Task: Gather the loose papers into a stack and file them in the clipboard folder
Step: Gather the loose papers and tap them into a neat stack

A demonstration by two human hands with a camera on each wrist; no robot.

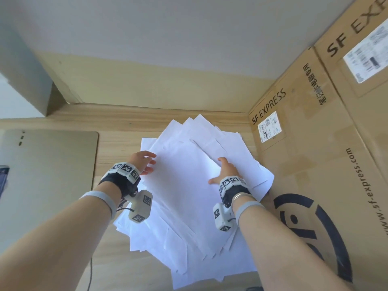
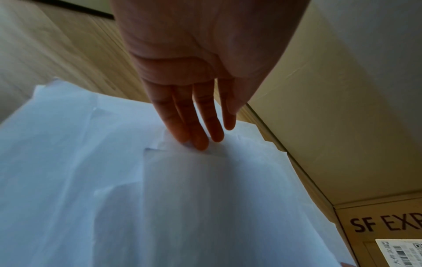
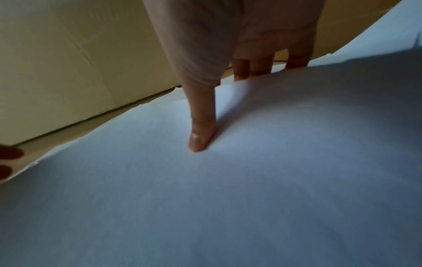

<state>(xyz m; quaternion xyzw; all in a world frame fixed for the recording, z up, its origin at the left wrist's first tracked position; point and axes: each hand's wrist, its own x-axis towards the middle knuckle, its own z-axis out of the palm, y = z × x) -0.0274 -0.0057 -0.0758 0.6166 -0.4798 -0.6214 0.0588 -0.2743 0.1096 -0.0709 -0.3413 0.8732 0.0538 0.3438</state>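
A loose, fanned pile of white papers (image 1: pixel 184 196) lies on the wooden counter (image 1: pixel 117 127), its sheets skewed at many angles and overlapping, with corners sticking out toward the far edge and toward the person. The pile sits between a tan folder (image 1: pixel 48 164), which lies flat and closed on the counter well to the left, and a big cardboard box (image 1: pixel 315 154) printed "SF EXPRESS" on the right; the pile's right edge comes just beside the box.

The left hand (image 1: pixel 143 163) is at the pile's left edge. In the left wrist view its fingers (image 2: pixel 196 130) are nearly straight and close together, the tips touching the paper near the corner of an upper sheet. They are not curled round anything.

The right hand (image 1: pixel 227 170) is on the right part of the pile. In the right wrist view its thumb (image 3: pixel 202 130) presses down on top of a sheet while the other fingers (image 3: pixel 262 66) go under that sheet's lifted edge, so the hand pinches the top paper. The sheet bows upward there.

Both wrists carry camera mounts with black-and-white markers and grey bands. A second box (image 1: pixel 361 49) with a shipping label stands behind the first, against a pale wall (image 1: pixel 189 28).
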